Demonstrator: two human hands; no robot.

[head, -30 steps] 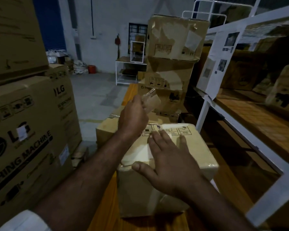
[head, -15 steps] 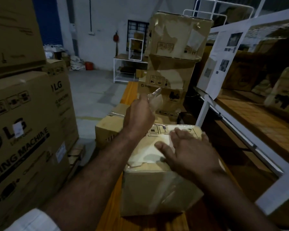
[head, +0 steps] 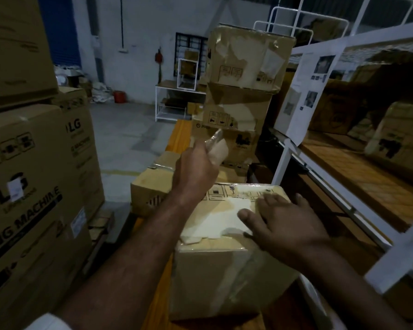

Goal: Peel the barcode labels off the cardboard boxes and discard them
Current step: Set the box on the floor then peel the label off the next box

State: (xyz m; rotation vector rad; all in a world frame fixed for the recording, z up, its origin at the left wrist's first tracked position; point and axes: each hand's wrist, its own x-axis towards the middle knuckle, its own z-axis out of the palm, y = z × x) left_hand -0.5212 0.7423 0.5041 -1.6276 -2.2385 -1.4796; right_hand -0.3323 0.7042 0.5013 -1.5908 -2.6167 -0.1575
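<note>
A small cardboard box (head: 224, 277) stands on a wooden platform (head: 179, 134) right in front of me. Its top shows a pale torn patch (head: 215, 220) where paper has come away, with ragged label remains at the near edge. My right hand (head: 281, 225) lies flat on the box top, fingers spread, thumb on the pale patch. Above the box's far left corner, my left hand (head: 194, 173) is raised and shut on a peeled strip of label and tape (head: 218, 146) that sticks up from the fist.
Large LG washing-machine boxes (head: 34, 186) with small white labels are stacked at the left. A second small box (head: 150, 184) sits behind mine. A tall stack of torn boxes (head: 239, 96) rises ahead. White metal shelving (head: 343, 186) with more boxes runs along the right. Concrete floor lies beyond.
My right hand slid from the box's near edge toward its far right side, uncovering the pale torn patch. My left hand kept hold of the peeled strip, raised above the box.
</note>
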